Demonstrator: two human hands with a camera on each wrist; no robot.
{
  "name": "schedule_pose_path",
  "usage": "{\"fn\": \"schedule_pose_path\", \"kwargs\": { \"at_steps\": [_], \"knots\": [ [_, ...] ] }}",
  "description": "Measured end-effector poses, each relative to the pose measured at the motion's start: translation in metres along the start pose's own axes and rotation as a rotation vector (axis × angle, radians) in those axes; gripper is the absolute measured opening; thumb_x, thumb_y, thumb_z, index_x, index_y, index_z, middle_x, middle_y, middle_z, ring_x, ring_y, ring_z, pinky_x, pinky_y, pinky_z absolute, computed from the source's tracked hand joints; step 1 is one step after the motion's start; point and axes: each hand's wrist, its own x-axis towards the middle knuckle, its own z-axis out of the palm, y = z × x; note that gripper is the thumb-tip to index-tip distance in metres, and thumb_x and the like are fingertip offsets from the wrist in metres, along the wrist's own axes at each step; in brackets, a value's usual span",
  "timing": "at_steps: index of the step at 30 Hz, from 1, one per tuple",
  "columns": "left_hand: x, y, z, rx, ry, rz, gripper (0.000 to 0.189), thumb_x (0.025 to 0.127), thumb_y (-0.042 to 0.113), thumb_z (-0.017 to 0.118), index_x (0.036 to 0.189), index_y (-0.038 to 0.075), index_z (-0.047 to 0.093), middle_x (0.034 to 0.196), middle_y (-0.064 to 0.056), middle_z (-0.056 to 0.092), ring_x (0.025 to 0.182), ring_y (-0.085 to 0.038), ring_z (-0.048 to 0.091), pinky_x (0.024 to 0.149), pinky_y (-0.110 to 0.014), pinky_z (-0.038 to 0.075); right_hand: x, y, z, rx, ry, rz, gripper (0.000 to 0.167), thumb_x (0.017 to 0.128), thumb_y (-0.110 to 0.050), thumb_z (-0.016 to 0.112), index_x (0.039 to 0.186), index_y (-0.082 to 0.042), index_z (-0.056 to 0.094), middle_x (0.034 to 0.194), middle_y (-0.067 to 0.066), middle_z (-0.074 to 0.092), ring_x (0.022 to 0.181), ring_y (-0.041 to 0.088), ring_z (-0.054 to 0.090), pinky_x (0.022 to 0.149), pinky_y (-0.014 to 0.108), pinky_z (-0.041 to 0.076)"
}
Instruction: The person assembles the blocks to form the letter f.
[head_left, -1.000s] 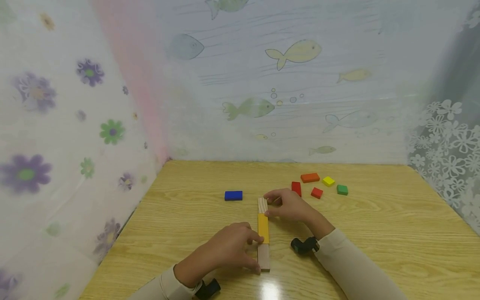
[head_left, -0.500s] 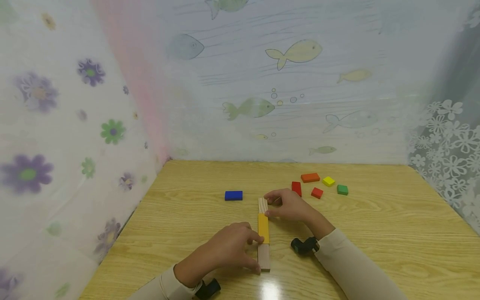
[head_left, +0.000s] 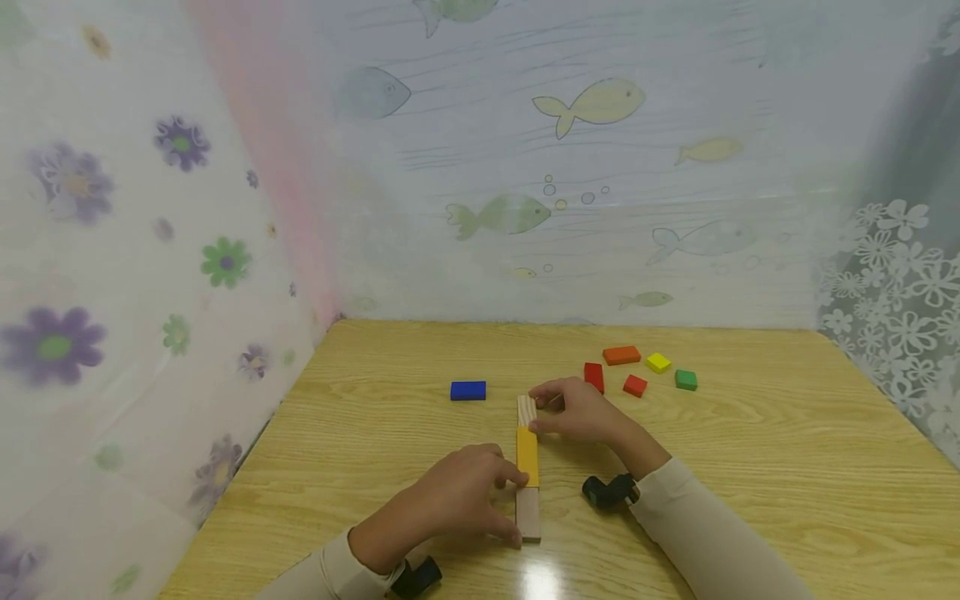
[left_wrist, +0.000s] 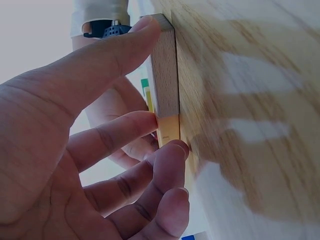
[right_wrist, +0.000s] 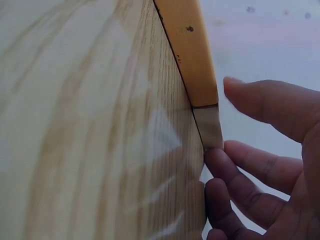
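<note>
Three blocks lie end to end in a straight row on the table: a brownish wooden block (head_left: 528, 515) nearest, a yellow block (head_left: 527, 457) in the middle, and a pale striped wooden block (head_left: 526, 410) farthest. My left hand (head_left: 461, 492) holds the brownish block lengthwise; its thumb is at the near end, and the index fingertip touches the yellow block beside the joint. My right hand (head_left: 581, 411) has its fingers curled round the far end of the pale block (right_wrist: 210, 127). In the right wrist view its thumb (right_wrist: 245, 95) sits beside the yellow block's end, seemingly slightly apart.
A blue block (head_left: 468, 391) lies left of the row. Behind my right hand are a dark red block (head_left: 593, 377), an orange one (head_left: 621, 356), a small red one (head_left: 635, 386), a yellow piece (head_left: 658, 362) and a green piece (head_left: 686, 380). Patterned sheets enclose the wooden table (head_left: 375, 433).
</note>
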Motion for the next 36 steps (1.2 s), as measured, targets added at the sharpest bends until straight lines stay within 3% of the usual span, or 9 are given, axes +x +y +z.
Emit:
{"fn": "schedule_pose_path", "kwargs": {
  "at_steps": [21, 36],
  "knots": [
    [0.0005, 0.0005, -0.0009, 0.016, -0.003, -0.019, 0.062, 0.066, 0.055, 0.094, 0.122, 0.033, 0.077, 0.099, 0.012, 0.065, 0.084, 0.0, 0.056, 0.067, -0.022, 0.048, 0.0009, -0.005, 0.0049, -0.061, 0.037, 0.025, 0.054, 0.084, -0.032, 0.088, 0.133, -0.013, 0.071, 0.116, 0.001, 0.073, 0.108, 0.022, 0.068, 0.09, 0.038, 0.059],
    [0.0018, -0.0003, -0.002, -0.023, 0.011, -0.024, 0.068, 0.062, 0.053, 0.098, 0.122, 0.03, 0.074, 0.095, 0.012, 0.066, 0.082, -0.003, 0.055, 0.068, -0.023, 0.047, 0.0001, -0.0067, 0.005, -0.061, 0.043, 0.012, 0.053, 0.084, -0.03, 0.088, 0.131, -0.011, 0.071, 0.114, 0.002, 0.073, 0.108, 0.023, 0.068, 0.09, 0.04, 0.059]
  ]
}}
